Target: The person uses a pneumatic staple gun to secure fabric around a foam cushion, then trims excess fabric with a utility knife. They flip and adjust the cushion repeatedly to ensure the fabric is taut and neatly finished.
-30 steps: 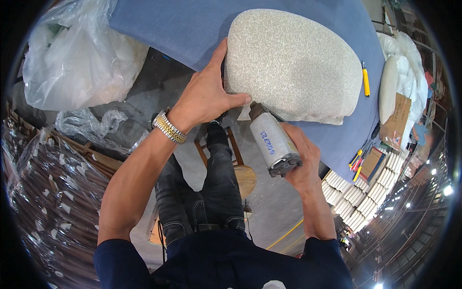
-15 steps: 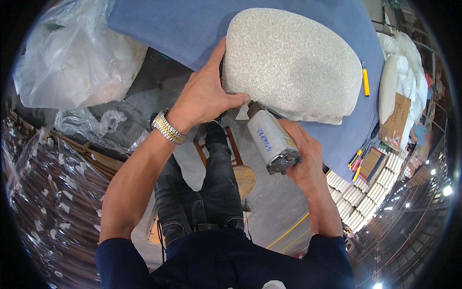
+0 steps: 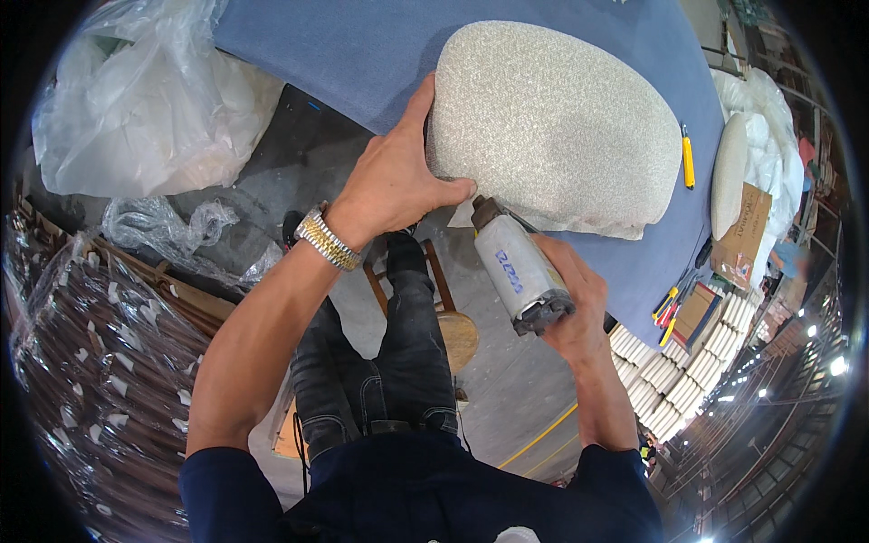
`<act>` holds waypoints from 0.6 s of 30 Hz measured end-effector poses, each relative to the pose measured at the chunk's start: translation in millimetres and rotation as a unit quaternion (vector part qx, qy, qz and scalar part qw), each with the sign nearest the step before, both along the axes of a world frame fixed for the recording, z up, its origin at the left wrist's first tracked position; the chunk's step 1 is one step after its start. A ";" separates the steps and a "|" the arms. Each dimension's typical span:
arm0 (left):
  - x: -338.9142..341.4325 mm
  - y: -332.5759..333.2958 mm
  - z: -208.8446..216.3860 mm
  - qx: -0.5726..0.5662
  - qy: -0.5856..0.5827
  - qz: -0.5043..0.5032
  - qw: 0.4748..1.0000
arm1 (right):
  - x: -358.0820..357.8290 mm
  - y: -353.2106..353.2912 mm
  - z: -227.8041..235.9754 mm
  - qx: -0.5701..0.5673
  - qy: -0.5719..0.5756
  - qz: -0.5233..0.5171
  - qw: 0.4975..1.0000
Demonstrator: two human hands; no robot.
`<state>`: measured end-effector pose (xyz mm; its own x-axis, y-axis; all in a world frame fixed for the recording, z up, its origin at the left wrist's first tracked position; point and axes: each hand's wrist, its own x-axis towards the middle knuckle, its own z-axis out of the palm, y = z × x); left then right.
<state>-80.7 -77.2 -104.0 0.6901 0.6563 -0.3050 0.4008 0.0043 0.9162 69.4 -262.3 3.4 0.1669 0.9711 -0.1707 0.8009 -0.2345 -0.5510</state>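
Note:
A rounded seat pad [image 3: 552, 127] in light woven fabric lies on a blue-covered table [image 3: 317, 54], its near edge overhanging my lap side. My left hand [image 3: 398, 185] grips the pad's left end, fingers beneath and thumb along the near corner. In my right hand [image 3: 579, 294] is a grey staple gun [image 3: 516, 262], held from its right side. The gun's dark nose points at the pad's near edge, close to my left thumb; whether it touches cannot be made out. Its handle is mostly hidden by my fingers.
A yellow cutter [image 3: 688, 161] lies right of the pad. Further right are another pale pad [image 3: 729, 176], a cardboard box [image 3: 744, 231] and several hand tools [image 3: 668, 312]. Clear plastic bags [image 3: 154, 109] hang at the left, above plastic-wrapped brown pieces [image 3: 100, 380]. A wooden stool [image 3: 457, 339] stands below.
The staple gun's nose has dropped slightly away from the pad's edge, and the gun has shifted a little right. My left hand keeps its grip; the whole view has shifted slightly.

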 end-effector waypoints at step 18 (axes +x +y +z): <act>-0.4 -3.2 4.0 -0.003 0.011 -0.004 1.000 | -4.5 2.7 2.4 -0.043 0.000 -0.014 0.999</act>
